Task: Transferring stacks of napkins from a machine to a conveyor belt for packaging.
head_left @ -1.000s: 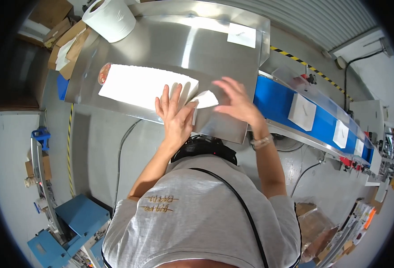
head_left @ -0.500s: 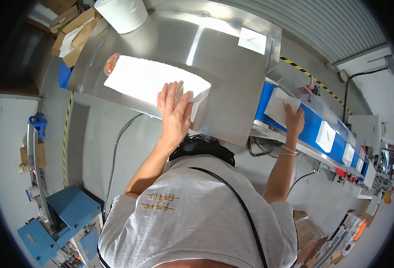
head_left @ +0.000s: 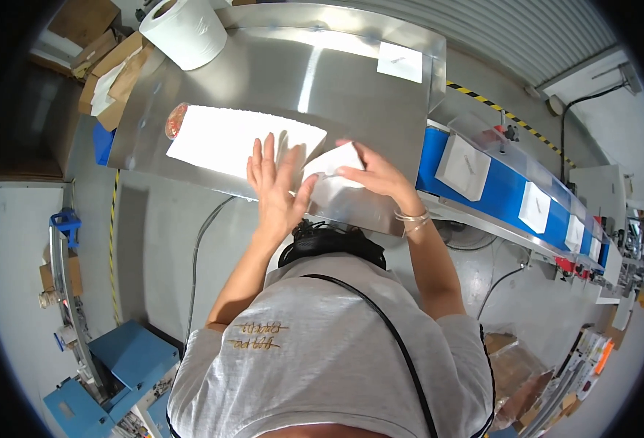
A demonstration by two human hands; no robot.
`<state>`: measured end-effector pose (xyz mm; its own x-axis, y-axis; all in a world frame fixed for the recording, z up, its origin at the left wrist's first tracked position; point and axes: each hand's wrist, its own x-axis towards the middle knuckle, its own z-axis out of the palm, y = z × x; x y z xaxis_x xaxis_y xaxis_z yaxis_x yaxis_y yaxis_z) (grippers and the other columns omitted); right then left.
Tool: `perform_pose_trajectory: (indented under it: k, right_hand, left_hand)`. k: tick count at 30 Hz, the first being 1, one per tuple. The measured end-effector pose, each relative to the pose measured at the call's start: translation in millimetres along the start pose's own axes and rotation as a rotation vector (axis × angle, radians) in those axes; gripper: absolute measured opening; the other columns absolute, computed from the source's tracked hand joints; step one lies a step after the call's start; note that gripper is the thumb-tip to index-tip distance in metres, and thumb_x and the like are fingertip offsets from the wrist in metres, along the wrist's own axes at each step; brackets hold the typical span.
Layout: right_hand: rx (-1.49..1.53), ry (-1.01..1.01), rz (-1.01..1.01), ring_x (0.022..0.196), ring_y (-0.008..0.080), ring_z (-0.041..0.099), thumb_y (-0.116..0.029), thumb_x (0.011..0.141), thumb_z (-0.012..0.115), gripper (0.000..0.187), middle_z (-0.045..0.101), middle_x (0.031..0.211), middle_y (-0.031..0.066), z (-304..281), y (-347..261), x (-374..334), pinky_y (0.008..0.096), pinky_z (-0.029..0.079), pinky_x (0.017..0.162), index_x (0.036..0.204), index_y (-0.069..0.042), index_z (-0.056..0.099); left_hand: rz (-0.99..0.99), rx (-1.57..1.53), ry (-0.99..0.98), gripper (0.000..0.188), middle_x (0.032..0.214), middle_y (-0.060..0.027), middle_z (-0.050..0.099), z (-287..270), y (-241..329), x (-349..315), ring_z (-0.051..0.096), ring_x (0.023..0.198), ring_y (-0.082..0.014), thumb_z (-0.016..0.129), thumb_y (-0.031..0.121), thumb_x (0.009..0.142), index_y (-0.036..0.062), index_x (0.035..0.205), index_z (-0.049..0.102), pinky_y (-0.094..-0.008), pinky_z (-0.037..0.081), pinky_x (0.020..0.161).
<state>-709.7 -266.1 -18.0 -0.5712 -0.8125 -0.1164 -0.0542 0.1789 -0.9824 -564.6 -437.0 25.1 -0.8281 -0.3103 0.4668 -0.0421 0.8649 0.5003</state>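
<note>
A long row of white flat packets (head_left: 223,142), packed closely together, lies across the steel table (head_left: 365,102). My left hand (head_left: 272,186) rests on the row's near right part, fingers spread and thumb pointing at the end piece. At that right end, my right hand (head_left: 376,171) pinches a white flat packet (head_left: 336,162) between thumb and fingers, tilting it off the row. To the right, another white packet (head_left: 465,166) lies flat on the blue conveyor belt (head_left: 508,191), with several more farther along. Whether the packets are paper or cloth I cannot tell.
A large white roll (head_left: 187,33) stands at the table's far left, near open cardboard boxes (head_left: 110,80). A reddish clear-wrapped item (head_left: 176,121) touches the row's left end. One white sheet (head_left: 400,62) lies at the far right corner. A clear guard (head_left: 482,131) runs along the conveyor.
My right hand has left the packet on the conveyor and come left to the row, where it now grips the end packet. My left hand stays on the row.
</note>
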Motion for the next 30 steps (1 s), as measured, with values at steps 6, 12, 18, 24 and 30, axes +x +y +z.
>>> perform_pose_trajectory:
  k: [6, 12, 18, 24, 30]
  right_hand:
    - [-0.030, 0.612, 0.190, 0.084, 0.0117, 0.058, -0.035, 0.089, 0.066, 0.043, 0.065, 0.093, 0.0071, -51.4, 35.9, -54.3, 0.0277, 0.047, 0.073, 0.104, 0.004, 0.056]
    - [-0.424, 0.931, 0.409, 0.089, 0.0317, 0.063, -0.042, 0.083, 0.068, 0.054, 0.065, 0.099, 0.0197, -140.5, 68.1, -105.7, 0.0383, 0.047, 0.078, 0.113, 0.002, 0.058]
    - [-0.961, 0.823, 0.139, 0.105, 0.0363, 0.058, -0.033, 0.072, 0.078, 0.066, 0.059, 0.121, 0.0168, -104.3, 30.0, -86.8, 0.0413, 0.044, 0.094, 0.124, -0.003, 0.053]
    - [-0.603, 0.150, -0.232, 0.131, 0.0371, 0.037, -0.023, 0.073, 0.078, 0.059, 0.038, 0.144, 0.0146, 7.3, -19.5, 3.7, 0.0423, 0.037, 0.105, 0.127, -0.020, 0.054]
    - [0.169, 0.295, 0.072, 0.094, 0.0123, 0.055, -0.023, 0.089, 0.066, 0.044, 0.061, 0.103, 0.0063, -7.6, 2.2, -11.4, 0.0267, 0.046, 0.084, 0.121, 0.002, 0.051]
  left_hand:
    - [0.028, 0.077, 0.015, 0.032, 0.138, -0.0187, 0.045, 0.6, -13.7, 1.6, 0.035, 0.131, -0.0403, 0.065, 0.008, 0.084, 0.0052, 0.116, 0.065, -0.0506, 0.026, 0.108]
    - [0.027, 0.053, 0.040, 0.032, 0.137, -0.0167, 0.047, 1.6, -13.6, 0.4, 0.036, 0.131, -0.0397, 0.068, 0.003, 0.079, 0.0074, 0.110, 0.068, -0.0513, 0.026, 0.108]
    - [-0.004, 0.014, 0.049, 0.025, 0.138, -0.0155, 0.046, 2.9, -5.1, 1.6, 0.032, 0.134, -0.0398, 0.067, 0.001, 0.077, 0.0091, 0.101, 0.070, -0.0539, 0.018, 0.110]
    - [0.104, 0.032, -0.067, 0.027, 0.144, -0.0163, 0.039, -3.6, -6.6, 3.4, 0.025, 0.138, -0.0406, 0.068, 0.006, 0.078, 0.0126, 0.105, 0.070, -0.0539, 0.011, 0.111]
    - [-0.035, 0.068, 0.010, 0.038, 0.147, -0.0207, 0.032, -7.2, -17.1, 3.4, 0.024, 0.138, -0.0420, 0.068, 0.015, 0.081, 0.0071, 0.119, 0.063, -0.0555, 0.016, 0.110]
